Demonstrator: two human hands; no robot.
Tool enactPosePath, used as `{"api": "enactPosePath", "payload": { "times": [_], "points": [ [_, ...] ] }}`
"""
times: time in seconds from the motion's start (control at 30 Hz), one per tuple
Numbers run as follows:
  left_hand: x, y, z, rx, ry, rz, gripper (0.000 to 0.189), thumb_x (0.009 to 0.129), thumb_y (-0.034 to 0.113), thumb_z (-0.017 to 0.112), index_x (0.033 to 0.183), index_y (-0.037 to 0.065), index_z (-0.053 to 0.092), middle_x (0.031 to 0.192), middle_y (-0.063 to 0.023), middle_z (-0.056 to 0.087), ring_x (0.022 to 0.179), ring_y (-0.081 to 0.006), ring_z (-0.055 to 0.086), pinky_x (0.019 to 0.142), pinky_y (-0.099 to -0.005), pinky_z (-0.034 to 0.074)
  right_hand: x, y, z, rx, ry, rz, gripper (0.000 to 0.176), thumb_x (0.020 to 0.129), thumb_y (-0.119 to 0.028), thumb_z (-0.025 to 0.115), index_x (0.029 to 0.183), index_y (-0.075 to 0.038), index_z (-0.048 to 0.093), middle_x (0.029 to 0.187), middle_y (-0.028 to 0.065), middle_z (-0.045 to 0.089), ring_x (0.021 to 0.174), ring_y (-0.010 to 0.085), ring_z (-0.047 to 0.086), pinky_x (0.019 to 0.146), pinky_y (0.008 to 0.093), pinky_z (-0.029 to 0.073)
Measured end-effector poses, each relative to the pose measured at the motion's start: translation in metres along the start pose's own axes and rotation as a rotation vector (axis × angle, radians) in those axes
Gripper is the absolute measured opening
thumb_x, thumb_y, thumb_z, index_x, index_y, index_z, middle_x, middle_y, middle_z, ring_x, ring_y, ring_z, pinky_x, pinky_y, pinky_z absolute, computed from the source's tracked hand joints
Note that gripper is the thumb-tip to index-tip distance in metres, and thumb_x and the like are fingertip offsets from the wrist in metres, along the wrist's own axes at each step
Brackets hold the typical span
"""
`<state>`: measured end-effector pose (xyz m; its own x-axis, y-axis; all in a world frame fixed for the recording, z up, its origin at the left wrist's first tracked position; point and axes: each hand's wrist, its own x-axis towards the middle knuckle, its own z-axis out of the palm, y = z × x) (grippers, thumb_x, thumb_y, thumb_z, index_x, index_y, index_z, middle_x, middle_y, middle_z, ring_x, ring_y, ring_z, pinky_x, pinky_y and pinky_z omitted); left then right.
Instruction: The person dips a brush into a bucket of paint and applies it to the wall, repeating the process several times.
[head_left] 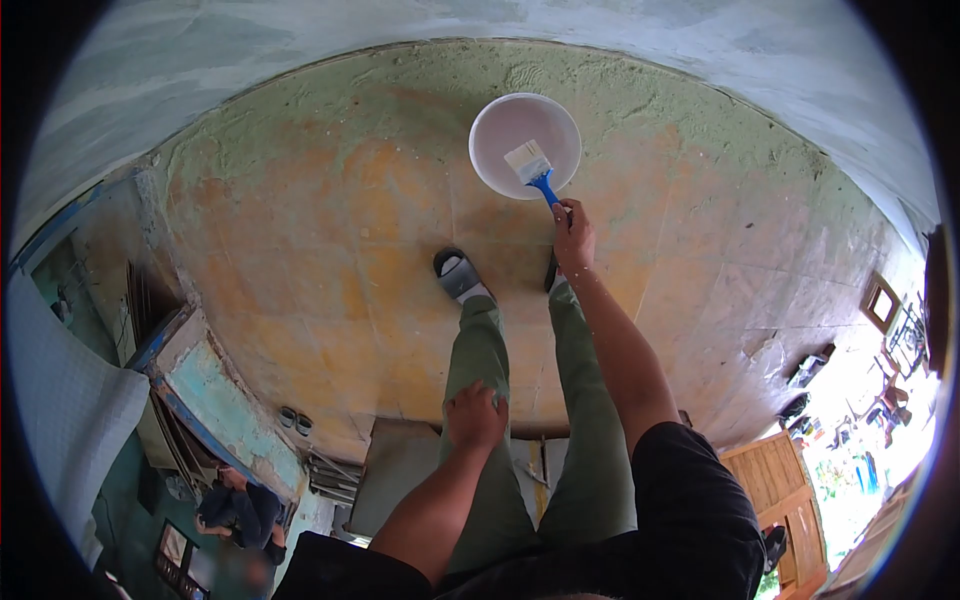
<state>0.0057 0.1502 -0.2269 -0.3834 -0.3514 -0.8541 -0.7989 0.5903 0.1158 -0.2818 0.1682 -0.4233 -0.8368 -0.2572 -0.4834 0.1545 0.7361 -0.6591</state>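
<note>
A paintbrush [541, 184] with a blue handle and pale bristles is gripped by its handle in my right hand [574, 236], fingers wrapped round it. Its bristles overlap the inside of a white bucket [574, 128], which stands on the floor near the wall and has whitish liquid in it. Small white specks dot my right forearm. Fingers spread, my left hand [475, 414] rests on my left thigh, on the green trousers [478, 352], and holds nothing.
A pale painted wall [330, 45] curves across the top, above the stained tile floor [330, 290]. At lower left another person [243, 512] sits beyond a low peeling wall [215, 385]. Slippers [295, 420] lie near it. A wooden door [780, 490] is at lower right.
</note>
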Motion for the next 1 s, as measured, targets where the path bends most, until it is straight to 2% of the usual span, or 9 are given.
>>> {"api": "enactPosePath", "payload": {
  "times": [0.17,0.27,0.37,0.57,0.67,0.77,0.87,0.97,1.0],
  "points": [
    [0.001,0.002,-0.004,-0.006,-0.020,-0.004,0.034,0.086,0.037,0.060,0.108,0.012,0.068,0.130,-0.0081,0.057,0.121,-0.0259,0.052,0.100,-0.0478,0.038,0.000,-0.006,0.003,0.034,0.065,-0.035,0.026,0.097,-0.031,0.056,0.105,-0.007,0.061,0.076,0.0192,0.064,0.069,0.0374,0.062,0.062,0.0448,0.045],
    [0.002,0.003,-0.005,-0.005,-0.032,-0.002,0.034,0.087,0.036,0.059,0.108,0.011,0.068,0.130,-0.0087,0.057,0.121,-0.0261,0.052,0.101,-0.0476,0.037,0.001,-0.005,0.003,-0.002,0.022,0.026,0.029,0.096,-0.032,0.058,0.106,-0.005,0.060,0.076,0.0187,0.064,0.067,0.0376,0.061,0.062,0.0450,0.045],
    [0.001,0.004,-0.004,-0.005,-0.023,0.004,0.034,0.087,0.036,0.059,0.108,0.011,0.068,0.130,-0.0089,0.057,0.122,-0.0261,0.051,0.101,-0.0474,0.037,0.007,-0.001,0.006,0.000,0.052,0.007,0.031,0.093,-0.031,0.064,0.108,-0.004,0.058,0.072,0.0151,0.065,0.064,0.0298,0.062,0.062,0.0414,0.046],
    [0.001,0.002,0.002,0.009,0.001,0.008,0.034,0.086,0.037,0.060,0.107,0.011,0.068,0.129,-0.0093,0.057,0.120,-0.0260,0.053,0.099,-0.0477,0.038,0.008,-0.014,-0.010,0.472,-0.229,0.372,0.033,0.089,-0.027,0.069,0.110,-0.006,0.055,0.067,0.0050,0.060,0.046,0.0092,0.049,0.042,0.0281,0.038],
    [0.002,0.006,-0.007,0.000,-0.022,-0.009,0.035,0.086,0.037,0.062,0.107,0.011,0.069,0.131,-0.0112,0.058,0.122,-0.0267,0.053,0.101,-0.0465,0.038,0.010,-0.010,-0.008,0.670,-0.259,0.430,0.030,0.092,-0.027,0.066,0.109,-0.005,0.056,0.065,0.0034,0.057,0.041,0.0077,0.043,0.036,0.0256,0.034],
    [0.003,0.010,-0.011,0.006,-0.043,-0.021,0.035,0.086,0.038,0.061,0.107,0.011,0.069,0.131,-0.0105,0.058,0.122,-0.0261,0.053,0.102,-0.0470,0.038,0.013,-0.005,-0.011,0.676,-0.291,0.444,0.026,0.095,-0.030,0.062,0.103,-0.006,0.055,0.064,0.0017,0.053,0.038,0.0066,0.037,0.034,0.0243,0.032],
    [0.003,0.009,-0.005,0.029,0.008,0.009,0.034,0.086,0.037,0.059,0.106,0.012,0.068,0.129,-0.0080,0.058,0.118,-0.0258,0.054,0.097,-0.0471,0.039,0.019,0.003,-0.011,0.668,-0.338,0.525,0.027,0.096,-0.032,0.059,0.099,-0.005,0.058,0.066,0.0027,0.054,0.037,0.0063,0.038,0.033,0.0246,0.032],
    [0.004,0.009,-0.006,0.039,-0.003,0.006,0.034,0.086,0.037,0.059,0.106,0.011,0.068,0.128,-0.0081,0.058,0.118,-0.0259,0.054,0.097,-0.0470,0.039,0.022,0.011,-0.011,0.519,-0.298,0.414,0.030,0.097,-0.031,0.057,0.092,-0.002,0.063,0.066,0.0022,0.058,0.045,0.0087,0.046,0.042,0.0254,0.038],
    [0.005,0.009,-0.008,0.032,-0.020,-0.005,0.034,0.086,0.038,0.059,0.107,0.012,0.068,0.130,-0.0084,0.058,0.120,-0.0256,0.054,0.099,-0.0473,0.039,0.024,0.013,-0.009,0.440,-0.250,0.311,0.030,0.097,-0.030,0.057,0.091,-0.001,0.064,0.066,0.0036,0.058,0.048,0.0102,0.049,0.045,0.0269,0.039]
  ]
}}
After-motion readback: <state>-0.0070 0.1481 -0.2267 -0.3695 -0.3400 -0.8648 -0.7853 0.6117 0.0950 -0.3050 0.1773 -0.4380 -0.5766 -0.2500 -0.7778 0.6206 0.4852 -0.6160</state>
